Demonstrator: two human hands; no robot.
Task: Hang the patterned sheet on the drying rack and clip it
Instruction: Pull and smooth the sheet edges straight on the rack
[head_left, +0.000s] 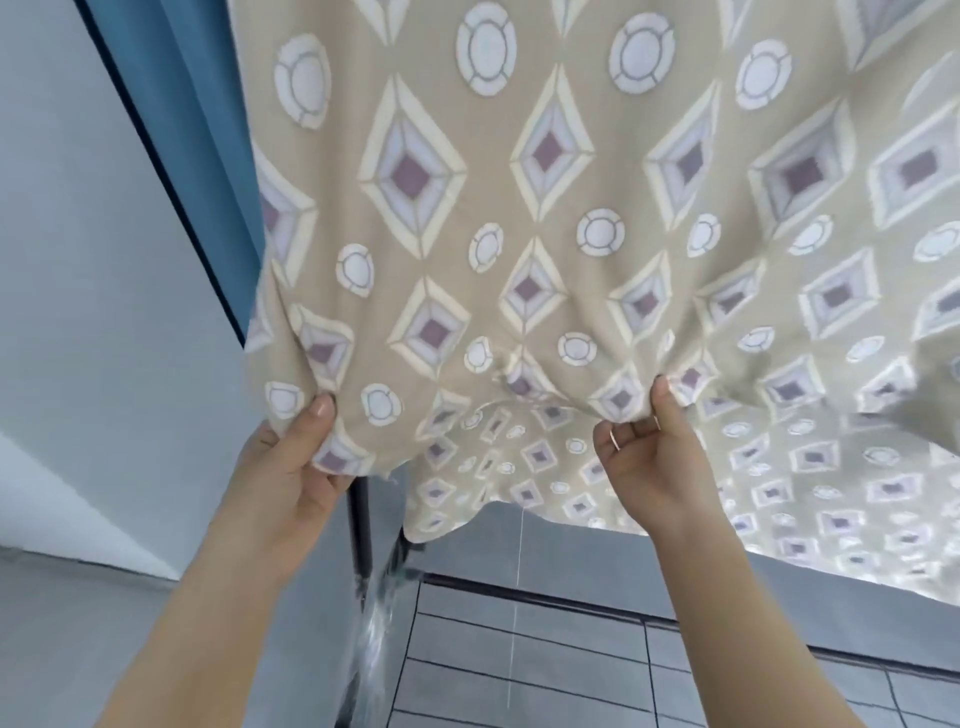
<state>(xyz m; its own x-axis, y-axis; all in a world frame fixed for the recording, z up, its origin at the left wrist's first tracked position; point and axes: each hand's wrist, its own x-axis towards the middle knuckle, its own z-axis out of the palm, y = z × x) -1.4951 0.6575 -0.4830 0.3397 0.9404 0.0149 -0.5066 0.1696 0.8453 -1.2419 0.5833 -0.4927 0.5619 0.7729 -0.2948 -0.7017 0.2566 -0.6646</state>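
My left hand (301, 457) grips the patterned sheet (519, 208) near its lower left corner. The thumb is pressed flat on the front of the cloth, and the fingers are tucked behind it, out of my sight. My right hand (644, 457) pinches a gathered fold of the bottom hem further along, with the thumb pointing up against the fabric and the other fingers curled in below. One of those fingers wears a thin ring (615, 439).

The sheet hangs in front of me and fills most of the view. It is beige with diamonds and pale circles, and it puckers between my two grips. Its top edge is out of frame, so I cannot tell what it hangs from. A loose thread (517, 571) dangles from the hem. A dark upright pole (360, 519) shows just under the left corner. Beyond are a blue curtain (208, 156), a pale wall (78, 260) and a grey tiled floor (519, 649).
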